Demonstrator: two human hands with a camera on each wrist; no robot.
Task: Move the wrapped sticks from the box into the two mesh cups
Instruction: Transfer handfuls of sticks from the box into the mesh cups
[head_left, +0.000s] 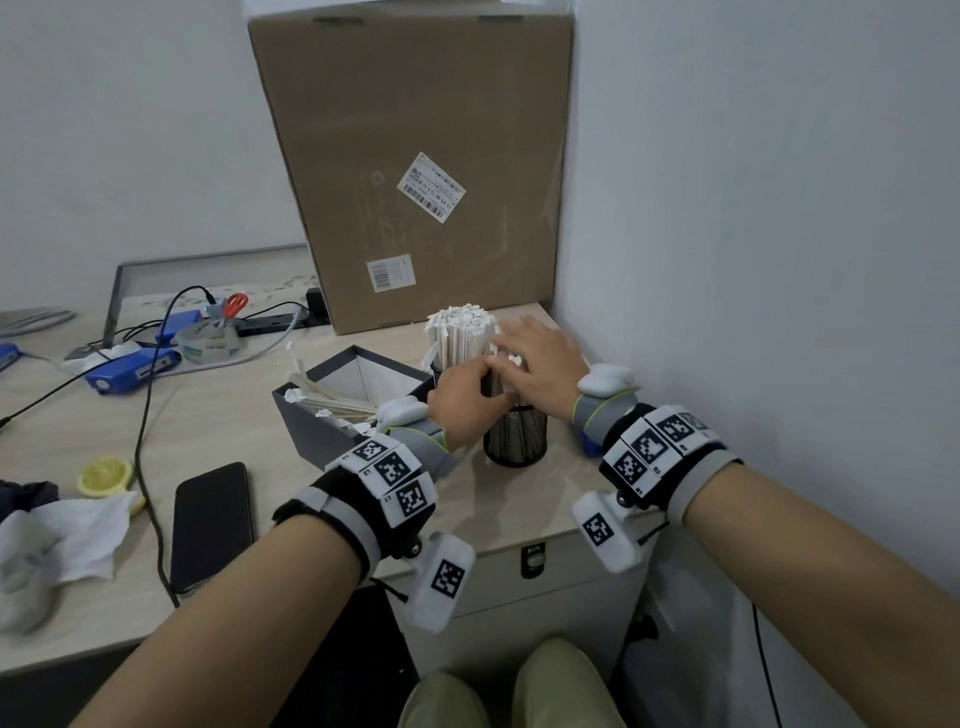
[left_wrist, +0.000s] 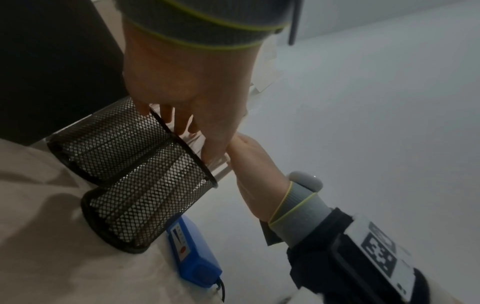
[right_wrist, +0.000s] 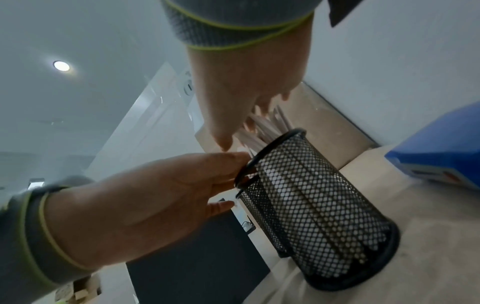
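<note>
On the desk near the wall corner, the head view shows two black mesh cups (head_left: 515, 434) standing side by side, the far one packed with upright wrapped sticks (head_left: 457, 332). The left hand (head_left: 467, 400) reaches over the near cup's rim with fingers extended toward the sticks, and the right hand (head_left: 540, 364) lies spread flat over the stick tops, fingers straight. Just left of the cups sits the dark open box (head_left: 322, 415), with a few sticks lying inside. A large cardboard carton (head_left: 415, 156) leans at the back, and a phone (head_left: 210, 525) lies near the desk's front edge. From the left wrist, the two cups (left_wrist: 135, 174) touch each other, the left hand's fingers (left_wrist: 182, 121) straight and reaching just past the rims, gripping nothing I can make out; a blue device (left_wrist: 192, 259) lies beside the nearer cup. From the right wrist, the right hand (right_wrist: 246, 82) hangs loosely open above the sticks (right_wrist: 270, 127), fingertips touching them, while the left hand (right_wrist: 155, 205) presses against the cup rim (right_wrist: 270, 152).
</note>
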